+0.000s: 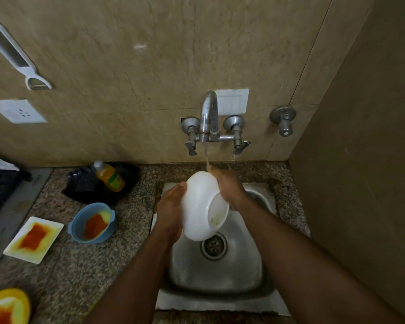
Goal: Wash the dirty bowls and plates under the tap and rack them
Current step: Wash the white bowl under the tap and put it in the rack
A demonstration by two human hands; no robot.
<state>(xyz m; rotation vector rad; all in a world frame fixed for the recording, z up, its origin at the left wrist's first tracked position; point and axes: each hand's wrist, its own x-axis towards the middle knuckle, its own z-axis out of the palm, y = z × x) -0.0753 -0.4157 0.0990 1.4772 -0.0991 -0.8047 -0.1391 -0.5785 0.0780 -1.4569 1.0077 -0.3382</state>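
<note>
A white bowl point(200, 204) is held tilted above a small steel sink point(243, 272), its base turned toward the camera and its rim toward the wall. It sits between the two hands, just over the sink's drain point(213, 246). A thin stream of water point(207, 157) runs down from the wall tap point(209, 115) and lands at the bowl's far upper edge, where the right hand meets it.

The left hand point(171, 206) cups the bowl's left side, fingers curled along its curved wall with the fingertips at the upper edge. The right hand point(228, 185) lies against the bowl's right side near the top, fingers bent round its far edge, wet from the stream. Both forearms reach in from the bottom of the view, meeting at the bowl.

On the speckled counter point(80, 265) left of the sink stand more dirty dishes: a blue bowl point(92, 223) smeared orange inside, a white square plate point(33, 239) stained orange and yellow, and part of a yellow plate point(7, 305) at the lower left corner. Behind the blue bowl, a bottle of yellow liquid point(109, 175) lies on a black bag point(98, 185).
</note>
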